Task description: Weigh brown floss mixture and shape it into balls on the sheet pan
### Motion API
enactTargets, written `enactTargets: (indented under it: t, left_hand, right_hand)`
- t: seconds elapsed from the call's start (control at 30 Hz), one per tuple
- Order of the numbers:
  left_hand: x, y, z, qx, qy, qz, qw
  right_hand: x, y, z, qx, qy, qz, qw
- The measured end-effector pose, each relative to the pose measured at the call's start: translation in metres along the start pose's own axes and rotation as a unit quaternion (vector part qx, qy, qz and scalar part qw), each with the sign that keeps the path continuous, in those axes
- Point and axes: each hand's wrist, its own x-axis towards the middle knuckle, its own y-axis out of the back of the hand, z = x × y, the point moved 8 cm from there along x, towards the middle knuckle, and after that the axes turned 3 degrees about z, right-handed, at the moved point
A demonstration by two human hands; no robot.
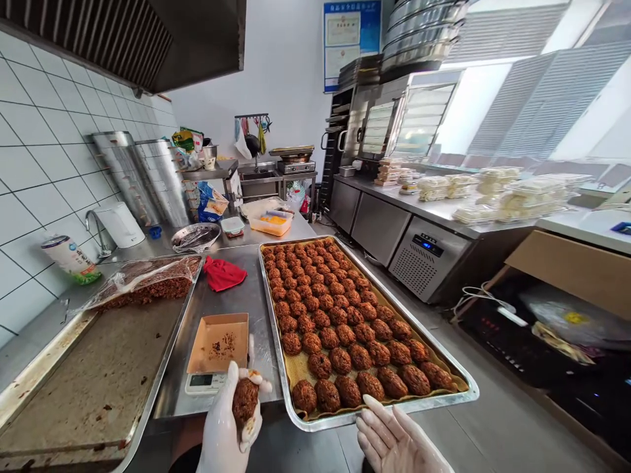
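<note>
My left hand (227, 424), in a thin clear glove, is closed around a brown oval patty (245, 401), held just in front of a small scale (213, 381) topped with a cardboard tray (219, 343). My right hand (397, 440), also gloved, lies open with fingers spread at the near edge of a large metal baking tray (444, 358). Rows of several brown patties (335, 315) on tan paper fill that tray.
A big metal tray (93, 381) on the left holds brown mixture (148, 289) under plastic wrap at its far end. A red cloth (223, 272), metal bowl (196, 236) and orange-lidded box (271, 223) sit behind. Steel counters (394, 223), an oven and stacked white containers (497, 194) line the right.
</note>
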Motion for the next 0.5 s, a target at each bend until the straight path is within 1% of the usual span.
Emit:
enactTargets:
  t: [0.1,0.17,0.27,0.33,0.4,0.5]
  left_hand:
    - [0.002,0.006,-0.008,-0.051,0.004,0.049,0.997]
    - [0.0,0.005,-0.008,-0.056,-0.016,0.057,0.997]
    - [-0.006,-0.003,-0.009,0.018,-0.025,0.012,0.999]
    - [-0.009,-0.005,-0.007,0.064,-0.027,0.002,0.998]
    - [-0.01,-0.007,-0.005,0.08,-0.026,-0.011,0.996]
    - [-0.01,-0.014,-0.003,0.065,-0.023,-0.043,0.997]
  right_hand:
    - [0.006,0.003,0.004,-0.004,-0.008,0.001,1.0]
    - [0.008,0.004,0.004,-0.007,-0.007,-0.001,1.0]
    - [0.009,0.007,0.001,-0.012,0.0,0.012,1.0]
    - [0.008,0.009,0.0,-0.013,0.001,0.022,1.0]
    - [0.008,0.01,0.0,-0.008,0.002,0.021,1.0]
    - [0.007,0.009,0.002,-0.005,-0.004,0.014,1.0]
